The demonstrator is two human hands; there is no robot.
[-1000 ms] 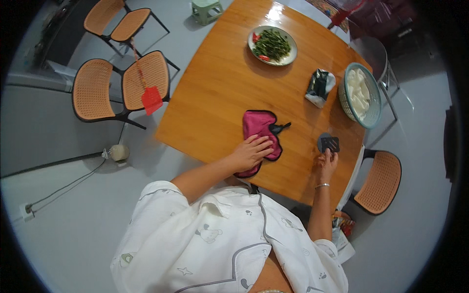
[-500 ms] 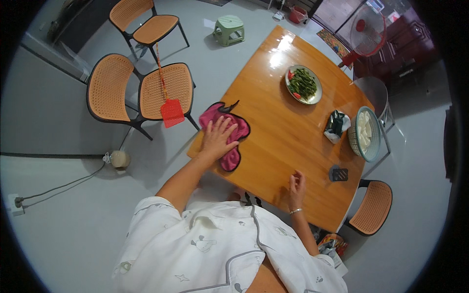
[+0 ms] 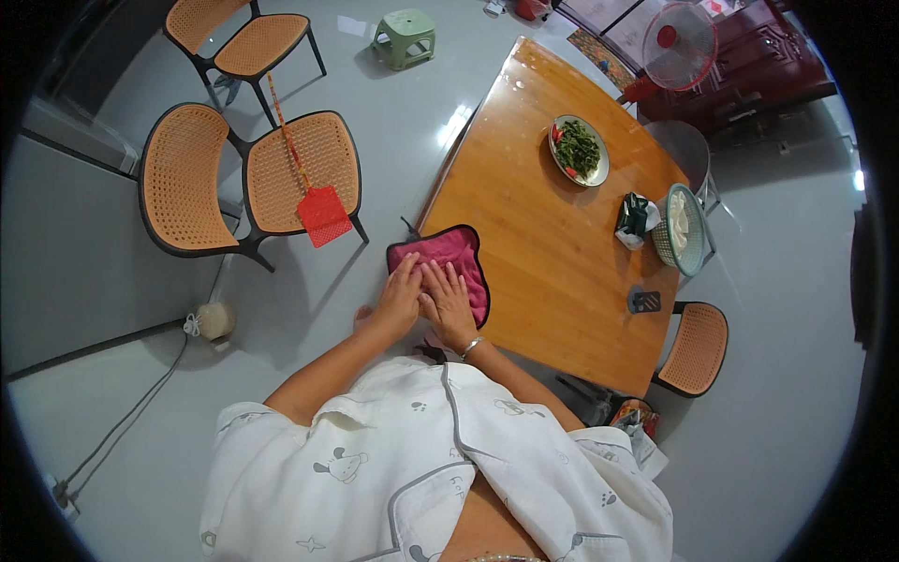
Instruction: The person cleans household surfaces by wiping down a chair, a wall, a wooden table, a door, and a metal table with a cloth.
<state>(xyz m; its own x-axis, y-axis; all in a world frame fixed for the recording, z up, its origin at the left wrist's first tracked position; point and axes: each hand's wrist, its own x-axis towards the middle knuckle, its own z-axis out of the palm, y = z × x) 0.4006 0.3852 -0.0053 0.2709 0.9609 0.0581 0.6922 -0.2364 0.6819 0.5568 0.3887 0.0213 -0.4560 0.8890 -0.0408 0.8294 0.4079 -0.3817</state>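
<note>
A pink cloth (image 3: pixel 448 267) with a dark border lies spread at the near left corner of the wooden surface (image 3: pixel 534 206), one edge reaching the corner's rim, so it sits where both arms can reach it without stretching. Both hands rest flat on its near part, side by side and touching: the left hand (image 3: pixel 401 298) with fingers extended and together, the right hand (image 3: pixel 449 300) with fingers splayed, a thin bracelet on its wrist. Neither hand grips anything; the palms lie open and press down, which seems to keep the cloth flat against the wood. Farther along the surface, well apart from the cloth, stands an oval plate of green vegetables (image 3: pixel 578 150) with a few red pieces. Near the right edge sits a round woven basket (image 3: pixel 682 229) with pale food in it, and just beside it lies a crumpled dark and white bag (image 3: pixel 635 219). A small dark flat object (image 3: pixel 644 301) lies closer to the near right edge; what it is cannot be told. Around the surface stand chairs with orange woven seats: one (image 3: pixel 695 348) tucked in at the right, two (image 3: pixel 243 178) on the grey floor to the left. A red fly swatter (image 3: pixel 318 208) leans across the nearer left chair. A small green stool (image 3: pixel 405 36) stands beyond, and a red fan (image 3: pixel 682 45) stands at the far corner.
</note>
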